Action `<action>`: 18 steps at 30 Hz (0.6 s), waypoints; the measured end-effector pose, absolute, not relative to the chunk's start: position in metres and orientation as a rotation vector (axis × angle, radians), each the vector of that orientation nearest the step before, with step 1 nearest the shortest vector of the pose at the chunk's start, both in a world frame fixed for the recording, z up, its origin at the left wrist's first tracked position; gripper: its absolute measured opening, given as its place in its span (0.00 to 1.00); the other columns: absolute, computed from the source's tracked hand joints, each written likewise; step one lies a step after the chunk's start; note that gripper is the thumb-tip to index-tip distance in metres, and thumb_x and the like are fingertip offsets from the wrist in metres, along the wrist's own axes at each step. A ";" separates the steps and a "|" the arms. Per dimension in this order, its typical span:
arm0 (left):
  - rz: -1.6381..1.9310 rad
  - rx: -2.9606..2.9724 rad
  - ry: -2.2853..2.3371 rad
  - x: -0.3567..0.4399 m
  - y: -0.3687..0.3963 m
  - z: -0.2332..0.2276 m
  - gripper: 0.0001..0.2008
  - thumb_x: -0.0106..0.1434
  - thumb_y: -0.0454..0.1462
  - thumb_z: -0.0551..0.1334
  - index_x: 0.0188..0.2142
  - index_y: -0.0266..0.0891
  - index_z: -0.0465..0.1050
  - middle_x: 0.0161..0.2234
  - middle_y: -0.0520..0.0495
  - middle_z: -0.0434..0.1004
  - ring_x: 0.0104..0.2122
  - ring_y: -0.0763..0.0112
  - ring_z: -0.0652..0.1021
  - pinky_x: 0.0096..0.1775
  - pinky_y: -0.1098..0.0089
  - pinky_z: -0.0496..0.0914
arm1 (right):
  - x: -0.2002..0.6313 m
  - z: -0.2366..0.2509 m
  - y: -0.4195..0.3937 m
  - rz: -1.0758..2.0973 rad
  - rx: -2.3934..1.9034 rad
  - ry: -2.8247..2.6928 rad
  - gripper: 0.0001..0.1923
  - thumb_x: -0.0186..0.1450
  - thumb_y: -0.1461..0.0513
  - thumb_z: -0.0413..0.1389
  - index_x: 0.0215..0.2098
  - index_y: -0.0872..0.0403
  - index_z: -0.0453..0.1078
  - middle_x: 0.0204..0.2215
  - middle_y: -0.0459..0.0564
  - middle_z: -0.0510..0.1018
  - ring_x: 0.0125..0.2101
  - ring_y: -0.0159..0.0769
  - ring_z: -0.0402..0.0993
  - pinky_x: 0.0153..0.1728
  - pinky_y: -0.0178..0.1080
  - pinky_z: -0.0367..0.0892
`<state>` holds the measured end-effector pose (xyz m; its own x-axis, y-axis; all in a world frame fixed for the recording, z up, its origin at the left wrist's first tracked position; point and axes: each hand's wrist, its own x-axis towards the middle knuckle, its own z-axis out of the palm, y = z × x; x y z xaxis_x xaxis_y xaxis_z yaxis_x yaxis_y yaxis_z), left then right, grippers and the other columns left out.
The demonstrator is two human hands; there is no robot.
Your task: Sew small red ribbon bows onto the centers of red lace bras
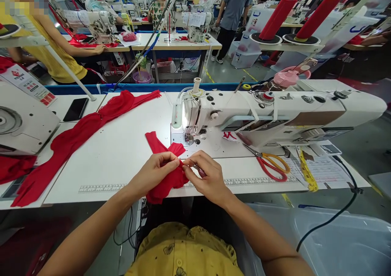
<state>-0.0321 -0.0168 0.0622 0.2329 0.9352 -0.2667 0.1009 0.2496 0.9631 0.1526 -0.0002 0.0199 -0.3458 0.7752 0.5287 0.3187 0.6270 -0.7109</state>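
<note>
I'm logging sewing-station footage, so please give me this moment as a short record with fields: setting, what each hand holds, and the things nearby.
Setting: white sewing table in a workshop
Left hand: pinches small red fabric piece
Right hand: grips the same piece at its edge
Machine: white sewing machine just behind the hands
Right of hands: orange-handled scissors, yellow tape measure
Left of hands: long red fabric, black phone
</note>
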 end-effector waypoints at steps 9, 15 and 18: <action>0.829 1.008 1.143 -0.028 -0.015 0.055 0.15 0.61 0.46 0.66 0.30 0.36 0.71 0.28 0.53 0.71 0.26 0.77 0.68 0.28 0.76 0.61 | 0.155 0.015 0.003 0.571 -0.756 -1.935 0.11 0.61 0.72 0.54 0.36 0.50 0.70 0.31 0.48 0.73 0.27 0.31 0.67 0.26 0.35 0.63; 0.823 0.955 1.117 -0.027 -0.014 0.052 0.14 0.61 0.46 0.66 0.31 0.36 0.71 0.28 0.52 0.73 0.26 0.75 0.71 0.28 0.75 0.63 | 0.156 0.014 0.003 0.616 -0.757 -1.941 0.10 0.61 0.71 0.53 0.35 0.50 0.70 0.32 0.48 0.74 0.27 0.31 0.67 0.25 0.35 0.62; 0.830 0.957 1.128 -0.028 -0.015 0.051 0.15 0.62 0.47 0.65 0.30 0.37 0.71 0.27 0.53 0.72 0.25 0.76 0.70 0.27 0.76 0.63 | 0.157 0.014 0.004 0.665 -0.732 -1.932 0.10 0.61 0.71 0.54 0.35 0.50 0.70 0.32 0.48 0.74 0.26 0.30 0.66 0.25 0.36 0.60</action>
